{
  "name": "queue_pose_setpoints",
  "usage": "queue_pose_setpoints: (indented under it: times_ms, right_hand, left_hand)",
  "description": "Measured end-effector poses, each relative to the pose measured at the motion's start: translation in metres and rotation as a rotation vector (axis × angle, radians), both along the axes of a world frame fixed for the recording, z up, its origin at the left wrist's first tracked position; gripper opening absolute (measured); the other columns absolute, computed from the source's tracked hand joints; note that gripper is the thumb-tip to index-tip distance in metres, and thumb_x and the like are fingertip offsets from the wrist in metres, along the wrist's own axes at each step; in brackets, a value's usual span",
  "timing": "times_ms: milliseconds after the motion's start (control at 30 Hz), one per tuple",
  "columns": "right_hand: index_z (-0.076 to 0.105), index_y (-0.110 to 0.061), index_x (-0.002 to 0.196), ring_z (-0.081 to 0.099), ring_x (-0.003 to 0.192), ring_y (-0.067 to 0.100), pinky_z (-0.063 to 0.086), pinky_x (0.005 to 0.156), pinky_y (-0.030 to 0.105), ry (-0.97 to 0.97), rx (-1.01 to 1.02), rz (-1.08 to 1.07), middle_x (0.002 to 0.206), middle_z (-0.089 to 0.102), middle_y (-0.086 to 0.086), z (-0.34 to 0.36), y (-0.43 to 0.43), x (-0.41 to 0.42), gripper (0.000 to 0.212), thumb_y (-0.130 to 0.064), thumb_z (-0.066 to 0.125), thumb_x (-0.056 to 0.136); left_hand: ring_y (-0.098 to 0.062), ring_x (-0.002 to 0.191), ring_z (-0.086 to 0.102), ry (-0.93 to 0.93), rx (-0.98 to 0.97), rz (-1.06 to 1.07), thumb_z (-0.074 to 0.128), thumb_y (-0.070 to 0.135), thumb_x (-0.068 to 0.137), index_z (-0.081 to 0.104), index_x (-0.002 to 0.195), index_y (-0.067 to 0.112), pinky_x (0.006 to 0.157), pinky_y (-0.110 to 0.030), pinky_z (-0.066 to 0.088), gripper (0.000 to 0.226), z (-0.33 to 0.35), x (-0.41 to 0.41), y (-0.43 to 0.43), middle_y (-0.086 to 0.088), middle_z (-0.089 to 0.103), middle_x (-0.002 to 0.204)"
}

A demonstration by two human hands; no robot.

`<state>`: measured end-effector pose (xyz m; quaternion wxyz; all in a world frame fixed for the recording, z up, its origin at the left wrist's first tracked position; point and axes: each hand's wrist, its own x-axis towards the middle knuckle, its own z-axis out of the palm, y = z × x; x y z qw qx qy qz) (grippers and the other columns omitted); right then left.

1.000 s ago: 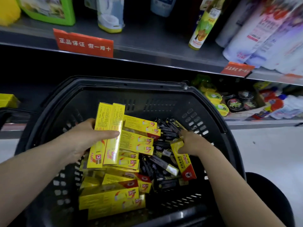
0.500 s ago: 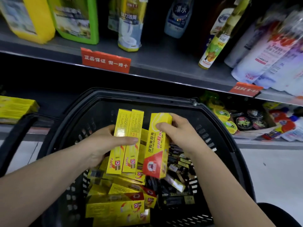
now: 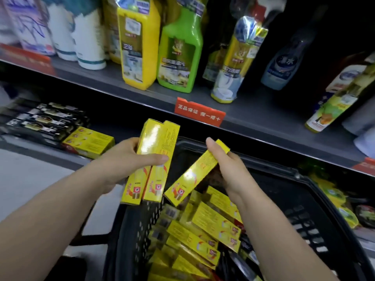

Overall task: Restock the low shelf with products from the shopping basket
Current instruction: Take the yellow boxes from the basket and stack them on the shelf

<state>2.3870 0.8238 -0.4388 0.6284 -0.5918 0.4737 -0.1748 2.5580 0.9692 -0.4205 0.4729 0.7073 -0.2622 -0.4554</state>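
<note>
Left hand (image 3: 119,161): gripping two yellow boxes (image 3: 152,159) upright, side by side.
Right hand (image 3: 231,169): pinching a third box (image 3: 192,175), tilting it toward the pair (likely to join them).
Basket (image 3: 300,177): holding the remaining boxes below.
Low shelf (image 3: 36,141): lying at left, partly stocked.

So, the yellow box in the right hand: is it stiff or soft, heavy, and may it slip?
Probably stiff: the yellow box shows straight edges and no sag, though the right hand grips only its upper part. Likely light, since a few fingers hold it tilted over the basket. Its glossy face shows glare, so it may slip a little.
</note>
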Motion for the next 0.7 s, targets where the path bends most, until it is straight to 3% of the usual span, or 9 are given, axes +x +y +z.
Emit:
queue_pose_setpoints:
  times_ms: [67, 133, 200, 233, 333, 400, 500, 600, 700]
  right_hand:
    - [0.061, -0.02, 0.114, 0.058, 0.114, 0.022, 0.044, 0.1, 0.044, -0.069, 0.015, -0.024, 0.118, 0.065, 0.0, 0.003, 0.0, 0.014, 0.104, -0.079, 0.073, 0.029]
    - [0.061, -0.02, 0.097, 0.064, 0.098, 0.019, 0.055, 0.079, 0.036, -0.164, 0.032, -0.021, 0.092, 0.069, -0.001, 0.002, 0.001, 0.028, 0.075, -0.065, 0.079, 0.039]
    - [0.057, -0.021, 0.098, 0.064, 0.09, 0.016, 0.055, 0.059, 0.027, -0.226, 0.058, 0.008, 0.088, 0.063, 0.001, 0.0, 0.004, 0.043, 0.049, -0.048, 0.077, 0.063]
    - [0.057, -0.02, 0.097, 0.063, 0.087, 0.015, 0.055, 0.056, 0.025, -0.223, 0.061, 0.021, 0.088, 0.062, 0.002, -0.001, 0.006, 0.05, 0.038, -0.043, 0.074, 0.071]
    - [0.053, -0.016, 0.089, 0.066, 0.088, 0.019, 0.055, 0.057, 0.024, -0.176, 0.036, 0.0, 0.093, 0.062, 0.008, -0.003, 0.007, 0.064, 0.036, -0.046, 0.07, 0.076]
    - [0.051, -0.015, 0.09, 0.066, 0.094, 0.023, 0.056, 0.06, 0.026, -0.138, -0.006, -0.045, 0.106, 0.061, 0.013, -0.002, 0.005, 0.067, 0.04, -0.047, 0.07, 0.077]
    - [0.052, -0.013, 0.085, 0.064, 0.097, 0.021, 0.057, 0.063, 0.027, -0.066, -0.083, -0.017, 0.114, 0.06, 0.014, -0.001, 0.0, 0.066, 0.036, -0.046, 0.066, 0.081]
    - [0.064, -0.017, 0.093, 0.064, 0.098, 0.018, 0.057, 0.064, 0.025, -0.04, -0.085, 0.064, 0.112, 0.064, 0.008, 0.001, -0.005, 0.063, 0.029, -0.044, 0.066, 0.082]
    - [0.066, -0.012, 0.096, 0.066, 0.095, 0.017, 0.057, 0.063, 0.024, -0.033, -0.069, 0.087, 0.108, 0.066, 0.01, -0.001, -0.013, 0.054, 0.029, -0.034, 0.073, 0.078]
  left_hand:
    - [-0.019, 0.076, 0.072, 0.003, -0.008, 0.101, 0.077, 0.041, 0.051, 0.062, 0.109, 0.017, 0.063, -0.033, 0.055, 0.064, 0.001, 0.022, 0.016, -0.002, 0.075, 0.089]
    - [-0.027, 0.08, 0.071, 0.025, -0.023, 0.216, 0.077, 0.028, 0.066, 0.063, 0.105, 0.013, 0.073, -0.043, 0.056, 0.045, -0.003, 0.04, 0.028, -0.008, 0.074, 0.089]
    - [-0.033, 0.081, 0.069, 0.068, -0.008, 0.303, 0.074, 0.016, 0.076, 0.063, 0.105, 0.009, 0.078, -0.05, 0.055, 0.032, -0.009, 0.053, 0.036, -0.014, 0.072, 0.091]
    - [-0.034, 0.078, 0.069, 0.109, 0.015, 0.328, 0.073, 0.014, 0.078, 0.063, 0.104, 0.007, 0.073, -0.05, 0.056, 0.029, -0.012, 0.057, 0.039, -0.015, 0.072, 0.087]
    - [-0.033, 0.057, 0.068, 0.245, 0.118, 0.291, 0.073, 0.018, 0.078, 0.061, 0.103, 0.002, 0.045, -0.037, 0.053, 0.032, -0.017, 0.055, 0.041, -0.016, 0.07, 0.071]
    - [-0.034, 0.054, 0.068, 0.277, 0.147, 0.269, 0.073, 0.021, 0.079, 0.059, 0.106, 0.004, 0.039, -0.033, 0.049, 0.035, -0.02, 0.051, 0.04, -0.018, 0.069, 0.072]
    - [-0.033, 0.057, 0.069, 0.279, 0.106, 0.303, 0.073, 0.022, 0.079, 0.06, 0.104, 0.007, 0.042, -0.034, 0.052, 0.032, -0.024, 0.045, 0.036, -0.016, 0.072, 0.071]
    - [-0.031, 0.072, 0.071, 0.304, 0.05, 0.331, 0.072, 0.019, 0.08, 0.063, 0.104, 0.007, 0.059, -0.038, 0.056, 0.029, -0.028, 0.036, 0.027, -0.015, 0.073, 0.084]
    - [-0.028, 0.071, 0.07, 0.359, 0.03, 0.32, 0.07, 0.019, 0.081, 0.064, 0.104, 0.006, 0.058, -0.034, 0.055, 0.027, -0.032, 0.023, 0.013, -0.014, 0.073, 0.086]
